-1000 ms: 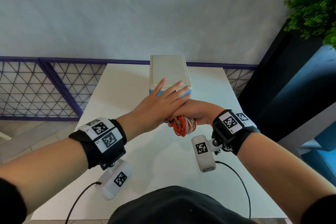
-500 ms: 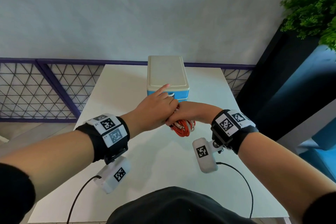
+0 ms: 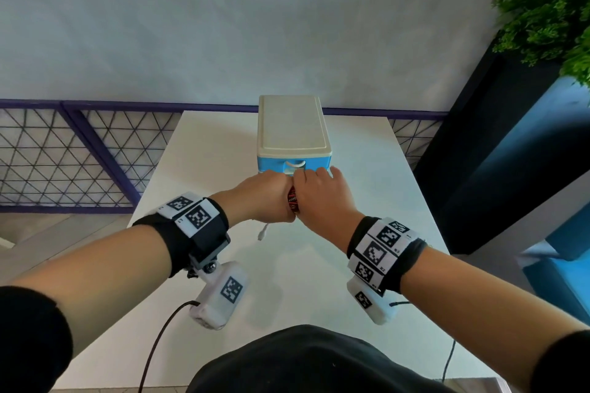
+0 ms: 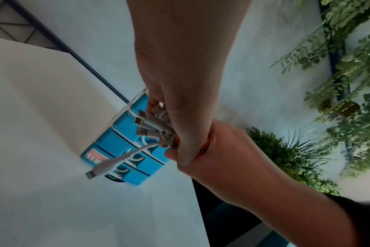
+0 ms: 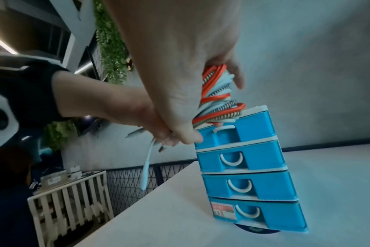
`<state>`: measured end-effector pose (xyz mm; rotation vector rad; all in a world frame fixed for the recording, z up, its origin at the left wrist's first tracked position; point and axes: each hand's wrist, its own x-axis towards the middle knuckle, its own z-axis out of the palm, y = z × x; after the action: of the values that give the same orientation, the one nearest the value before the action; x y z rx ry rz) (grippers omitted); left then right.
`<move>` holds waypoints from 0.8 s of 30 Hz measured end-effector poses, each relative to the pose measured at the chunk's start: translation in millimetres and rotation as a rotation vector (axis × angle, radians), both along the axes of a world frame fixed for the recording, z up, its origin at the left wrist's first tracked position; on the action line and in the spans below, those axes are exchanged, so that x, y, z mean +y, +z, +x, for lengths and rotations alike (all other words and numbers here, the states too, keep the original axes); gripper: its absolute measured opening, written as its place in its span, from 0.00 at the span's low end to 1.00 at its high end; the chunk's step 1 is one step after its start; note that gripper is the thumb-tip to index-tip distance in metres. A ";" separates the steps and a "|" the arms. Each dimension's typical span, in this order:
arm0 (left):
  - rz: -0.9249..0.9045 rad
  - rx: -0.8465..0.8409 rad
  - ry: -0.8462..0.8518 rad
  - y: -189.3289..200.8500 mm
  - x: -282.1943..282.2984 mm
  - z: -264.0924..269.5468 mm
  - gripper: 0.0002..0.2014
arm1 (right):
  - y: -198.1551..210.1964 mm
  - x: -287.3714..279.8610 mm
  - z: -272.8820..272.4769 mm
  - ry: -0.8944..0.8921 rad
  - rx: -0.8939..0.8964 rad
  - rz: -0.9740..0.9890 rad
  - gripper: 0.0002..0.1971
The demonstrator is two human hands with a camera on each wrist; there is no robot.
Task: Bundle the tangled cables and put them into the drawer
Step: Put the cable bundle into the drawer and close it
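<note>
A bundle of orange, white and braided cables (image 3: 292,202) is squeezed between my two hands just in front of the blue drawer unit (image 3: 293,134). My left hand (image 3: 265,198) grips the end with the white connectors (image 4: 143,124). One white plug (image 3: 261,235) dangles below. My right hand (image 3: 321,196) grips the coiled loops (image 5: 216,100), which sit against the unit's top front edge. The drawers (image 5: 241,160) of the unit look pushed in, each with a white handle. The top drawer's handle (image 3: 295,164) shows just beyond my knuckles.
The unit stands at the far middle of a white table (image 3: 220,150). A purple lattice railing (image 3: 64,156) runs behind and to the left. A dark planter (image 3: 485,150) with green plants (image 3: 549,9) stands at the right. Camera leads (image 3: 159,338) hang near the front edge.
My left hand lay flat over the right hand, then pointed at the unit; now it grips the bundle beside the right hand. Both hands have moved forward to the unit's top front.
</note>
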<state>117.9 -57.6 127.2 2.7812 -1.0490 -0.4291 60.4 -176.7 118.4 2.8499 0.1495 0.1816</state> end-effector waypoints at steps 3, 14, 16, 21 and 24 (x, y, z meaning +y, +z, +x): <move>-0.017 0.100 0.043 -1.6 3.1 -0.2 0.06 | -0.2 2.2 2.2 0.026 0.103 0.117 0.09; -0.168 0.296 0.057 8.1 14.6 18.2 0.26 | -12.7 -15.6 13.3 0.019 0.222 0.224 0.20; -0.240 0.244 0.056 18.1 21.3 32.9 0.32 | -12.8 -22.2 15.8 0.003 0.238 0.235 0.23; -0.246 0.037 0.077 17.3 24.6 63.3 0.17 | -5.4 -27.1 30.2 -0.020 0.231 0.292 0.34; -0.160 0.057 0.052 13.1 22.4 65.5 0.21 | -3.1 -25.8 42.9 -0.047 0.246 0.331 0.32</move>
<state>183.4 -35.2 140.3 2.6331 -0.9522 -0.3974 103.3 -202.4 115.3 3.1939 0.1097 -0.1718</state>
